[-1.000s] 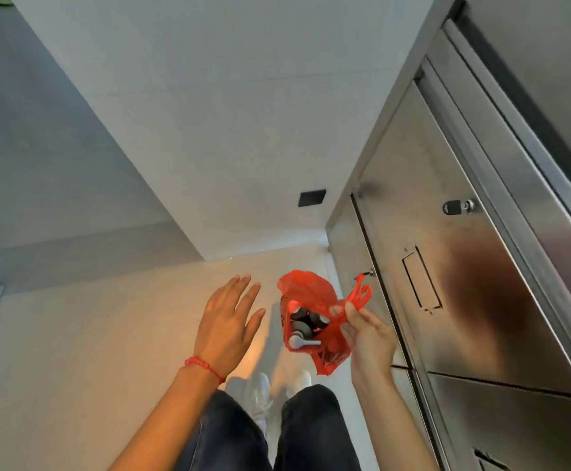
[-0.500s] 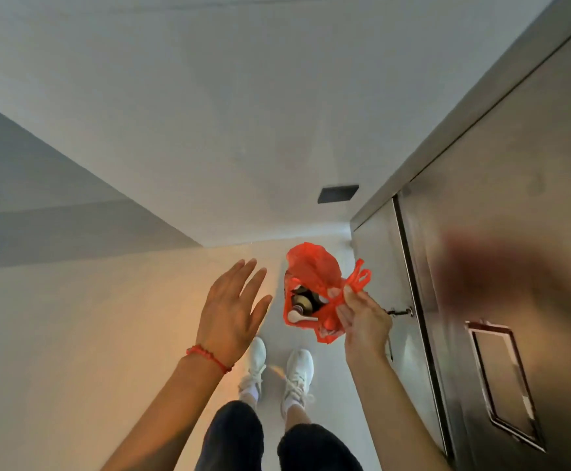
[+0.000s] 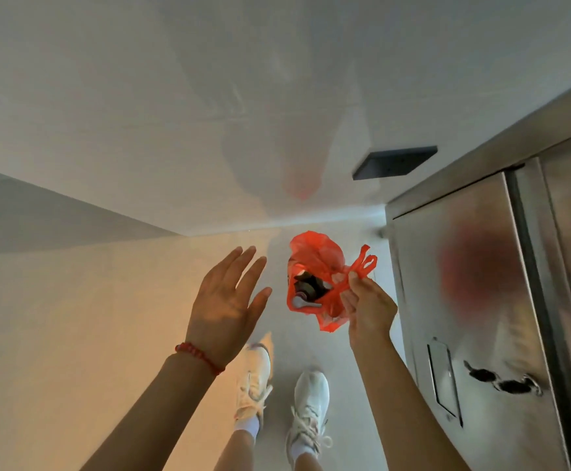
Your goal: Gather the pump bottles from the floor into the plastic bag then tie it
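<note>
The fingers [image 3: 353,278] of your right hand [image 3: 367,309] are pinched together on one twisted handle of the thin red plastic bag [image 3: 314,263], which hangs in the air from that grip, just beside the brushed-steel cabinet door [image 3: 464,300]. Your left hand [image 3: 226,300] is free, fingers spread apart and holding nothing, near the bag's left side but not touching it.

Inside the bag's gaping mouth you can see dark pump bottles [image 3: 306,288] with a pale pump head; how many are in there is hard to tell. No bottle shows on the visible pale floor [image 3: 73,334] around your white sneakers [image 3: 309,399], so gathering looks finished and tying is the step in hand.

Next, bring your left hand in to catch the bag's loose far handle, draw both handles together above the bottles, and knot them. The plastic is flimsy, so keep the mouth upward while you cross them.
</note>
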Demonstrator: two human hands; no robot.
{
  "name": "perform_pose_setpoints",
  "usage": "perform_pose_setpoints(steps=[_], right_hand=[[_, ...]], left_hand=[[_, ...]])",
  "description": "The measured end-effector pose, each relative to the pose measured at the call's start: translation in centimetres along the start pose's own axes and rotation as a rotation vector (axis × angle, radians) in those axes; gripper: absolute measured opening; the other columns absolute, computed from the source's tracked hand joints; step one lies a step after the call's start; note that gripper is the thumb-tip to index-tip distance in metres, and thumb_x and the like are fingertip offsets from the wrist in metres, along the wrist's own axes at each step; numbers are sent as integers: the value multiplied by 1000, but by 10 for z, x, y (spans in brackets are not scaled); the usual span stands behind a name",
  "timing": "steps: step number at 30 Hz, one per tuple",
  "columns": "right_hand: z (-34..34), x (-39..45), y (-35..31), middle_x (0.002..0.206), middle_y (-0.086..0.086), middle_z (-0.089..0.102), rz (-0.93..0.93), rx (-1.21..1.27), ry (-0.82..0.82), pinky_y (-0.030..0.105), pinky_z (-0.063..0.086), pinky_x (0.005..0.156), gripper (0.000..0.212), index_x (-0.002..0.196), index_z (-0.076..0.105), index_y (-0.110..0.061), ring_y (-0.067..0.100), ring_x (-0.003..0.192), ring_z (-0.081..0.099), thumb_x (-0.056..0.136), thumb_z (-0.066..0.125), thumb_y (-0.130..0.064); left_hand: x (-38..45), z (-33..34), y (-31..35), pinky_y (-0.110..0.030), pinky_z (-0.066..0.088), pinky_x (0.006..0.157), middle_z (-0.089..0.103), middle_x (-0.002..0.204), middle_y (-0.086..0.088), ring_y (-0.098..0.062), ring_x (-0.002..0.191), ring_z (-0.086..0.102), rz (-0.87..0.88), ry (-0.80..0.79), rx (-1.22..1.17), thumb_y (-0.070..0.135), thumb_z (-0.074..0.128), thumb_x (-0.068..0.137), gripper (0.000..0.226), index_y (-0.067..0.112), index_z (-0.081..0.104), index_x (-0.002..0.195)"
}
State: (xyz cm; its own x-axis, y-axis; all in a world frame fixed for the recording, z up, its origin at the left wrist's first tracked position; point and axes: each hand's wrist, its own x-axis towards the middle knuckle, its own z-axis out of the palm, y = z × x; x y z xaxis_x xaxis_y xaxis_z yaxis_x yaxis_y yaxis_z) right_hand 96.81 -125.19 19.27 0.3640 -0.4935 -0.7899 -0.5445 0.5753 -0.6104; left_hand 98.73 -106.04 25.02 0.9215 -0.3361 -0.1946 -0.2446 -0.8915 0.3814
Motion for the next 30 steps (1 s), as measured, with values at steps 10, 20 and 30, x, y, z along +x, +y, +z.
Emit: perform_pose_setpoints(steps=[10,20,30], right_hand=[[22,93,34,92,19,64,-60,-16,-10,28,50,73,21,98,64,6,28,87,60,81,65,-5],[25,112,27,75,3,66,-318,-202,-24,36,50,84,15,77,70,-18,22,82,62,80,66,-4],[10,106,31,89,10,68,-332,-108,36,45,51,92,14,86,69,-11,31,96,65,76,70,-1]], left_hand=[[35,72,-36,-53,45,90,59,123,-21,-39,115,54,39,-23,14,33,41,91,42,4,59,116],[51,97,-28,-52,45,91,59,122,-22,-40,115,53,50,-12,-2,32,44,87,44,2,58,116],[46,102,-21,-53,45,90,59,123,-22,-41,116,53,47,-31,-1,25,55,84,40,2,58,116]])
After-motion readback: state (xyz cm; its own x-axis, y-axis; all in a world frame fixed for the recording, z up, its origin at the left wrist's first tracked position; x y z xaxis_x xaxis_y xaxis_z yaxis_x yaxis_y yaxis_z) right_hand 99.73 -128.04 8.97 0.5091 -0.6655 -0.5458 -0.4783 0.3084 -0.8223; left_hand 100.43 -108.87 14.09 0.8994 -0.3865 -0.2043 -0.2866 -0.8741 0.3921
